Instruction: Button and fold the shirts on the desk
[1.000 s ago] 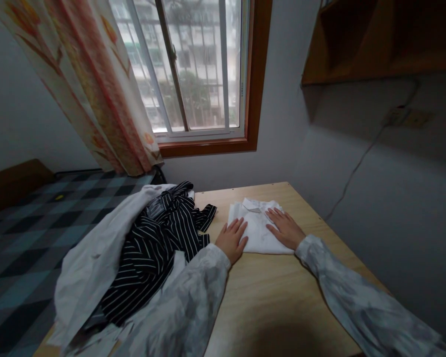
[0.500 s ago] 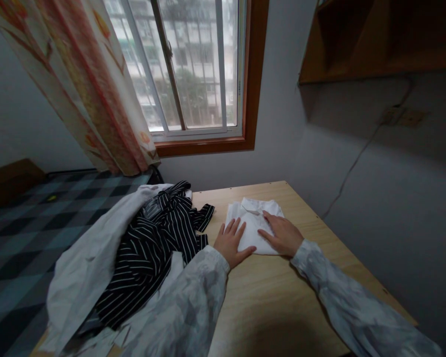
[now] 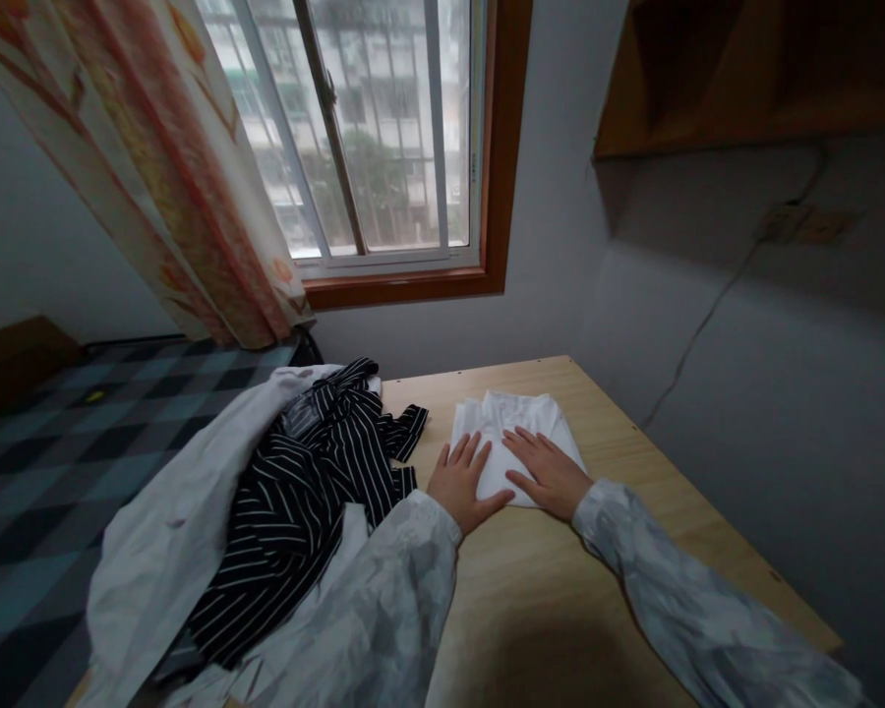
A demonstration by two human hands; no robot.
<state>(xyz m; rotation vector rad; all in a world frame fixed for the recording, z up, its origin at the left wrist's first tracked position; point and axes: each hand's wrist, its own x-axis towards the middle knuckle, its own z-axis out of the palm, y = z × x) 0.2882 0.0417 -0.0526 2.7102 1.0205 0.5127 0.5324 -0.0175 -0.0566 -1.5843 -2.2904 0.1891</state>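
A folded white shirt point(image 3: 535, 411) lies flat on the wooden table point(image 3: 516, 580), its collar side toward the window. My left hand point(image 3: 463, 482) rests on the shirt's near left part, fingers spread. Flat on the middle of the shirt is my right hand point(image 3: 550, 472), with its fingers stretched out. Both palms face down, and neither hand grips anything. To the left of my left hand, a black-and-white striped garment point(image 3: 295, 501) lies in a loose heap over white clothing point(image 3: 184, 501).
A bed with a checked cover point(image 3: 36, 501) stands on the left. Behind the table are a curtain point(image 3: 192, 197) and a window point(image 3: 383, 147). A wooden wall shelf point(image 3: 708, 118) hangs at upper right, with a cable point(image 3: 689, 349) running down the wall below it.
My right hand has shifted left across the shirt, toward my left hand. The shirt's top flap now lies flatter, and its right side shows wider. My left hand has barely moved.
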